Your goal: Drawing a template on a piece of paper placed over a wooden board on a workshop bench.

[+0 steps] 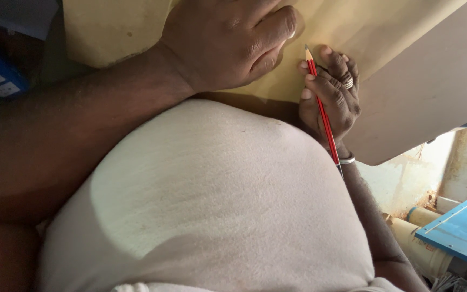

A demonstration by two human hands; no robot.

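two hands work on a tan sheet (385,27) lying on the bench (433,103) — the left hand (228,40) presses flat on it, fingers together, gripping nothing. the right hand (331,97) is closed around a red pencil (322,111), its tip touching the sheet — a ring and bangle show.

We see a grey-brown table (422,103) with a rounded corner at lower right. A yellow-tan sheet (352,27) lies flat on it, covering the left and upper part and running out of view at the top. The table's bare part shows to the right of the sheet's slanting edge.
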